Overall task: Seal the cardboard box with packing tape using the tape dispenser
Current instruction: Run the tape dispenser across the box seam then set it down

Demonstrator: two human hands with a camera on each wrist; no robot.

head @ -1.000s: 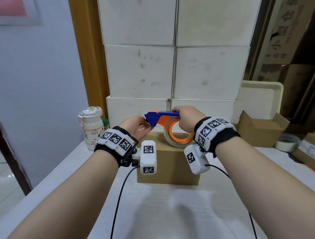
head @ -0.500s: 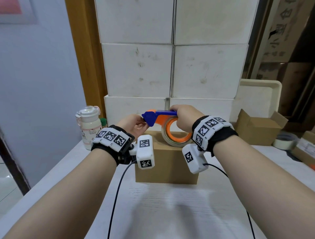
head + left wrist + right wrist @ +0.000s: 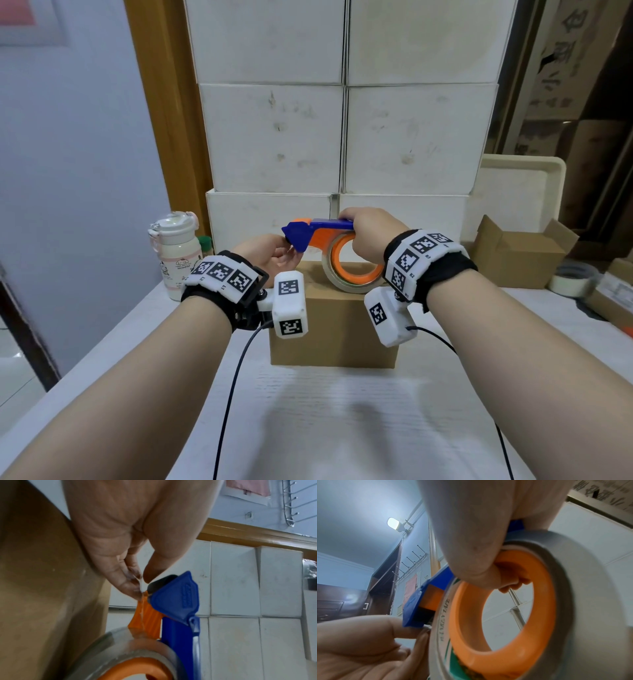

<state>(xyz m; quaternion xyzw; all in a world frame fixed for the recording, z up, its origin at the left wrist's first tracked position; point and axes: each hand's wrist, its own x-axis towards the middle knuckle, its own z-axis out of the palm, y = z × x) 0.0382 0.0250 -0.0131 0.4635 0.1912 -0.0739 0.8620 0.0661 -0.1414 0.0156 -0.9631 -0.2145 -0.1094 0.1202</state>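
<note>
The cardboard box (image 3: 334, 329) sits closed on the white counter (image 3: 342, 428), squarely in front of the person, its top level and within easy reach of both hands. Above it the right hand (image 3: 371, 233) is curled round the blue handle of the tape dispenser (image 3: 318, 233), fingers hooked through the orange core so the roll (image 3: 352, 270) hangs just over the box top; whether the roll touches the cardboard I cannot tell. Held like that, the blue nose points toward the left hand (image 3: 270, 255), which seems to be the reason for the grip: it offers up the loose end. The left wrist view shows thumb and fingertips (image 3: 132, 586) pinching a thin strip of clear tape (image 3: 141, 588) right at the nose, the other fingers tucked in behind. I take it the end is being drawn free so it can be stuck down on the box before the dispenser is dragged along the seam. No tape on the lid that I can see, so the sealing has yet to start. A white bottle (image 3: 176, 253) stands off to the left, well clear of the work.
</note>
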